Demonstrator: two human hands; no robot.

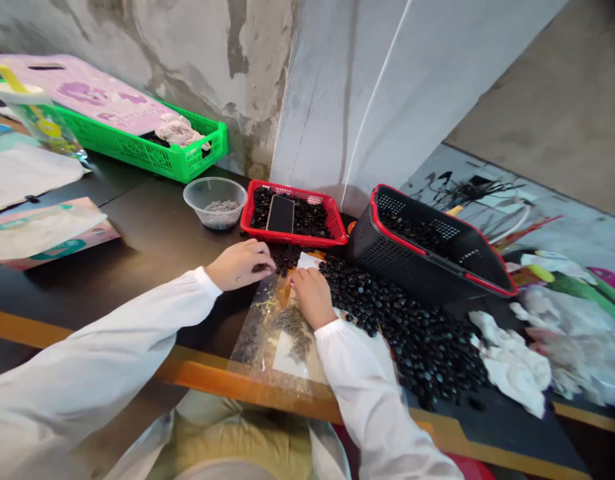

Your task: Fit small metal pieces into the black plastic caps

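My left hand (241,265) is over the table in front of the red basket, fingers curled, beside a small heap of dark pieces (283,259). Just to its right, my right hand (312,295) has its fingers pinched together above a clear plastic sheet (252,337). Anything within either hand is too small or hidden to name. On the sheet lie fine grey bits (290,323) and a white paper piece (289,355). A large pile of small, shiny black round pieces (412,340) spreads to the right of my right hand, partly behind my sleeve.
A red basket (245,225) of black pieces has a phone (280,214) on top. Beside it stand a clear bowl (193,200) of grey bits and a tall black basket (387,260). A green crate (180,163), tissue pack (52,233) and cup (50,123) are left; crumpled tissue (515,367) lies right.
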